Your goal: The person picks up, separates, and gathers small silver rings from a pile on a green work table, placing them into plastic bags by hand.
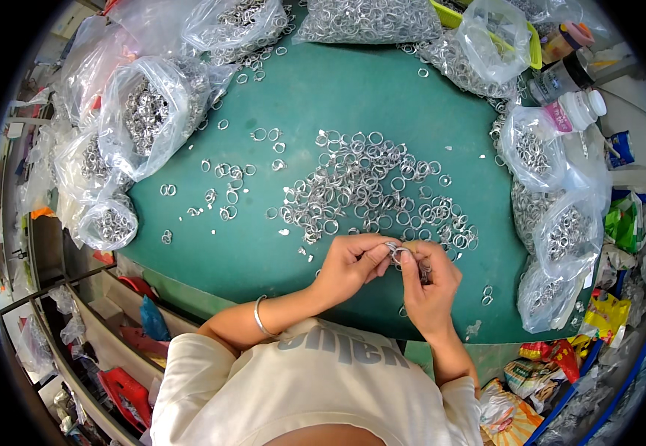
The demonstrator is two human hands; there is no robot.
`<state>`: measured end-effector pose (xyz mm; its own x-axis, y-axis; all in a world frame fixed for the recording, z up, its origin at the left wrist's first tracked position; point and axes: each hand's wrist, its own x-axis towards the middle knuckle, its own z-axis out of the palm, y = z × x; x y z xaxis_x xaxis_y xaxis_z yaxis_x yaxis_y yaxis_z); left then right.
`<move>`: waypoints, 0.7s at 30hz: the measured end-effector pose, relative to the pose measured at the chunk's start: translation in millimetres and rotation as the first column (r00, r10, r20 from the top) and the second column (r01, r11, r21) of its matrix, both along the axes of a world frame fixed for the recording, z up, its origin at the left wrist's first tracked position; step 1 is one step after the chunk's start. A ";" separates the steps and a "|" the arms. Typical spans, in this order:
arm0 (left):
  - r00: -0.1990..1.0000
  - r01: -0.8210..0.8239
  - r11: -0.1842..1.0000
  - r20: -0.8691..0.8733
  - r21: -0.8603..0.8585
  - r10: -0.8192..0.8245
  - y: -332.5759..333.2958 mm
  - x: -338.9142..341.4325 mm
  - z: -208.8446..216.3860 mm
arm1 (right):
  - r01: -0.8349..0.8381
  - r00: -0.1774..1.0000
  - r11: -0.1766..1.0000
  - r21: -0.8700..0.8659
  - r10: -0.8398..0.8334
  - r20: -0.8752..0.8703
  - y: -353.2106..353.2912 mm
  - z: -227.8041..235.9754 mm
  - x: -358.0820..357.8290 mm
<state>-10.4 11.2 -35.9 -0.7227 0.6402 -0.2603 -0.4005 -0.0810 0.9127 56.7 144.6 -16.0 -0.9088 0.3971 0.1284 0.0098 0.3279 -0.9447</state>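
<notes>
- Green table (pixel 457 111) spreads under everything in the middle, its near edge running just in front of the person's pale shirt (pixel 300 390).
- Low on the left, below the table edge, a red tray (pixel 126 394) lies among shelves; low on the right, a yellow packet (pixel 607 316) lies among other bright packets.
- Left hand (pixel 352 264), with a bangle (pixel 256 316) on its wrist, is closed at the fingertips, pinching a ring (pixel 399 257) over the near part of the table.
- Right hand (pixel 431 282) meets it there, thumb and forefinger closed on the same ring; more metal shows within its curled fingers, too small to count.
- Just beyond the hands lies a loose pile (pixel 367 182) of silver rings, heaped at its middle and thinning outward.
- Left of the pile, stray rings (pixel 230 175) lie apart in small groups, with white scraps (pixel 283 232) between.
- Along both sides stand clear bags of rings: an open bag (pixel 144 119) on the left, others (pixel 561 230) on the right.
- Farther right, a white bottle (pixel 583 110) leans beside a dark-lidded jar (pixel 557 80).
- At the far edge rests a full bag (pixel 367 18), near a yellow-green basket (pixel 535 48).
</notes>
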 end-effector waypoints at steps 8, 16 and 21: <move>0.995 0.093 0.995 0.041 0.042 -0.095 -10.5 -1.8 -7.2 | -0.172 0.985 0.985 0.028 0.171 0.020 8.9 7.7 0.5; 0.918 0.080 0.995 0.385 0.061 -0.098 -21.0 -22.7 -8.4 | -0.178 0.984 0.914 0.364 0.169 0.059 18.8 8.1 -0.1; 0.903 -0.012 0.998 0.429 0.057 -0.013 -22.8 -35.8 8.2 | -0.195 0.947 0.895 0.400 0.066 0.314 50.4 2.6 -4.2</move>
<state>-46.2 -11.5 -27.8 -0.5491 0.6634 -0.5083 -0.7521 -0.1271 0.6467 52.4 195.0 -13.4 -0.9709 0.2389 -0.0155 0.1856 0.7101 -0.6792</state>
